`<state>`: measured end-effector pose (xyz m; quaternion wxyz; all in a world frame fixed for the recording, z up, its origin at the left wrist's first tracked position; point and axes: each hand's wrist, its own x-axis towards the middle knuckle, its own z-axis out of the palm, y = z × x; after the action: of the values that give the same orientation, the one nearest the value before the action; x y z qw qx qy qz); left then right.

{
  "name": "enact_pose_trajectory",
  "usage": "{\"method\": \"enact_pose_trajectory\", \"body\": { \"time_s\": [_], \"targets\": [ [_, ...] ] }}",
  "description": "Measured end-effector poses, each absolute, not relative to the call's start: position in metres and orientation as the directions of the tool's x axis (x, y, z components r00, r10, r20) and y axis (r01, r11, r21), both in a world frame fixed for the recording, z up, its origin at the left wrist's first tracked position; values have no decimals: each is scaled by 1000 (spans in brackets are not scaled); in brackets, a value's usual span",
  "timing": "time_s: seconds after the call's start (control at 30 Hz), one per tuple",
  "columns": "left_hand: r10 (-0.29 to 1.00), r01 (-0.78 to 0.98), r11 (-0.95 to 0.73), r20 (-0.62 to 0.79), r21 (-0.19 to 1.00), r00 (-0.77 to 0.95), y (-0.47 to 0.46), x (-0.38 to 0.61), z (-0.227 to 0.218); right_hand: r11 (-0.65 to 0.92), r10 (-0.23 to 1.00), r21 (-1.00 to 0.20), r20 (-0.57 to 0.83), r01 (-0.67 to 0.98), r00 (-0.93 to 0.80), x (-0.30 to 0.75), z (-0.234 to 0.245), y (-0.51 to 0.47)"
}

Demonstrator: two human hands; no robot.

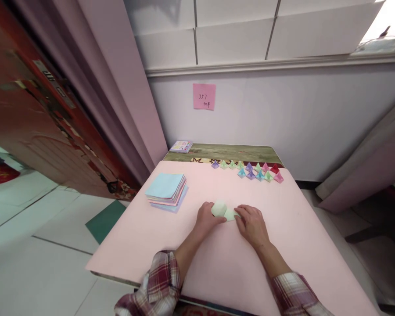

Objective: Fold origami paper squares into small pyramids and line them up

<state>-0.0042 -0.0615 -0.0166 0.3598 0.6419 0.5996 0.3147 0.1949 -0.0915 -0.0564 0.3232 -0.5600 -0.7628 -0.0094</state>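
Note:
A pale green sheet of origami paper (220,208), partly folded, lies low over the pink table cover between my hands. My left hand (207,218) grips its left side, thumb along the near edge and fingers behind. On the right, my right hand (252,221) pinches the paper's right corner between thumb and fingertips. Part of the paper is hidden by my fingers. Beyond my hands stand two rows of small folded paper pieces (260,175) in purple, green, blue, pink and red.
A stack of square coloured paper (165,186), light blue on top, sits at the left of the table cover (197,259). A packet (181,146) lies at the far left corner. The wall bears a pink note (204,96). A green sheet (105,221) lies on the floor.

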Motion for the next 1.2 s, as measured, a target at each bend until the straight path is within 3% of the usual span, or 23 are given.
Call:
{"method": "enact_pose_trajectory", "body": {
  "time_s": [0.13,0.5,0.63,0.7,0.8,0.9,0.97,1.07,1.2],
  "targets": [
    [996,621,-83,51,779,69,-71,5,-22,368,858,-361,487,857,-163,196,-56,-92],
    [999,300,-13,2,954,37,-80,19,-25,369,858,-384,490,846,-152,196,-55,-92],
    [994,283,-98,109,954,-24,-74,17,-19,346,857,-409,504,844,-108,197,-52,-93],
    [960,424,-220,272,879,-65,-70,11,-12,315,859,-432,509,845,-59,197,-52,-93],
    [837,694,-455,534,558,120,-67,3,-8,284,862,-460,507,841,-14,198,-51,-93],
    [723,771,-604,547,203,422,-71,2,-17,326,862,-461,504,826,-58,198,-49,-94],
    [680,751,-654,508,94,529,-74,2,-24,368,856,-452,507,813,-106,198,-47,-94],
    [657,696,-710,459,108,599,-78,-1,-29,434,837,-424,516,795,-182,199,-46,-95],
    [679,608,-732,396,306,618,-83,-11,-26,488,827,-416,501,767,-255,202,-48,-94]
  ]
}}
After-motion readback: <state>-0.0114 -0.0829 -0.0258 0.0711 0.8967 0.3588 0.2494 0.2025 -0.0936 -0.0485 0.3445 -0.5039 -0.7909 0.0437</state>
